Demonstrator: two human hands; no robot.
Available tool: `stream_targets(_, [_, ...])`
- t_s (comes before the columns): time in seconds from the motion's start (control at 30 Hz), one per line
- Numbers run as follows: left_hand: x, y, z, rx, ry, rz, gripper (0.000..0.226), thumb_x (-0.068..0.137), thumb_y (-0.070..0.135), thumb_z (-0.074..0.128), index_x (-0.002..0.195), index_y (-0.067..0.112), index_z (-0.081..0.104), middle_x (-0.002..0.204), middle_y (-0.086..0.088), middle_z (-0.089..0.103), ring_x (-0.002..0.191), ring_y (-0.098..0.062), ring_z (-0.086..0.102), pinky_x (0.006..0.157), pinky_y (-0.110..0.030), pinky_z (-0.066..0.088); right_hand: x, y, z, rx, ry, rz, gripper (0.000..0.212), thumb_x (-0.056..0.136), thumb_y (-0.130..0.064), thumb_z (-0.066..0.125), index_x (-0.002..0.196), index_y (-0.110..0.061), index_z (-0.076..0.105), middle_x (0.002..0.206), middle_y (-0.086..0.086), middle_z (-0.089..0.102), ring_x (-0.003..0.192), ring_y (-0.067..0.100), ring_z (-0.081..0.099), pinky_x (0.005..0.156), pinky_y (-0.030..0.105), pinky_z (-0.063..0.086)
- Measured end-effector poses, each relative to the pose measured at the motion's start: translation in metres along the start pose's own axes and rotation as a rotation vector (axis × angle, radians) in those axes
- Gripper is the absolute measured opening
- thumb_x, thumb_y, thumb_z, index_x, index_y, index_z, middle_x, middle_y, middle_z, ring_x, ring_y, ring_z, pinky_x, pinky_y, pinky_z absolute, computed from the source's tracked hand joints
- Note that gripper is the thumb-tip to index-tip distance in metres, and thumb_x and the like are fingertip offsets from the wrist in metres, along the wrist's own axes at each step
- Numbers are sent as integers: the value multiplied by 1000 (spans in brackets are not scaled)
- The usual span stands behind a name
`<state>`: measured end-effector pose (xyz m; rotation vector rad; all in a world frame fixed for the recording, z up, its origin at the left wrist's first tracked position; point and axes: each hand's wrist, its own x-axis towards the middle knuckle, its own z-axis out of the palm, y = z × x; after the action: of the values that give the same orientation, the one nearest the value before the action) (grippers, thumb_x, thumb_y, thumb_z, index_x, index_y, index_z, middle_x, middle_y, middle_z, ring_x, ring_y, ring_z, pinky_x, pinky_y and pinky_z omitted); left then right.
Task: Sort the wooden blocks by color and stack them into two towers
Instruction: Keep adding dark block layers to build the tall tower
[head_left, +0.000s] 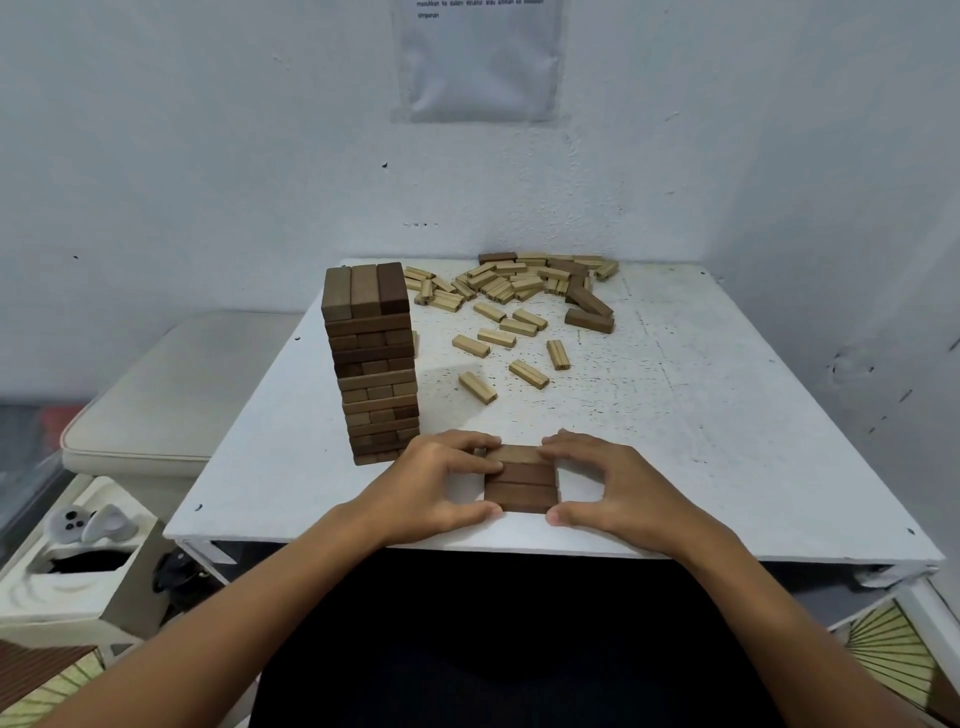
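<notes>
A tall tower of dark brown blocks (375, 364) stands on the left part of the white table (701, 457). Near the front edge lies a row of three dark blocks (522, 480) side by side. My left hand (436, 488) grips the row's left end, thumb at the front and fingers at the back. My right hand (613, 483) grips the right end the same way. Several light blocks (498, 312) lie scattered over the far middle of the table, with a few dark blocks (589, 312) among them at the far right.
A white wall runs close behind and to the right of the table. A cushioned bench (171, 395) stands to the left. Lower left is a white box (83, 571) holding a controller. Bare tabletop lies to the right of my hands.
</notes>
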<state>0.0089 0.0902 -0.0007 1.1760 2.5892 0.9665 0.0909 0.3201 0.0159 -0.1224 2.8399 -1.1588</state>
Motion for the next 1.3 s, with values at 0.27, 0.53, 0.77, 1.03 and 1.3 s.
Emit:
stream_targets(0.27, [0,-1,-1,-9,-6,5,44,78,39,78,118,23,70,136,10,56,125,-3,48,106,-38,43,1,3,0,3,-2,4,68,72,-28,84,134,-33,55,135,-24,44,126,-14,28,104,15,20])
stream_targets(0.53, [1,0,-3,45,-8,24,71,73,48,78,137,27,54,139,9,52,128,-1,41,107,-28,38,4,5,1,-45,-8,-28,75,70,-36,85,137,-37,50,147,-19,43,129,-11,29,105,17,21])
stream_targets(0.77, [5,3,-2,108,-84,-25,70,78,50,74,140,30,48,137,12,47,119,0,36,99,-24,36,10,9,3,-126,11,-83,71,69,-44,84,134,-35,56,140,-11,51,132,2,38,100,16,24])
stream_targets(1.03, [8,4,1,126,-40,-2,67,74,50,77,132,22,59,127,10,60,109,-2,43,91,-26,41,12,19,8,-136,21,-132,65,64,-60,74,125,-40,63,127,-17,55,121,0,43,106,29,36])
stream_targets(1.3, [6,12,1,91,-27,-1,67,68,54,74,127,23,63,112,9,65,94,5,44,75,-15,36,7,19,4,-76,31,-156,57,68,-43,83,122,-36,66,120,-18,56,115,-7,45,96,16,35])
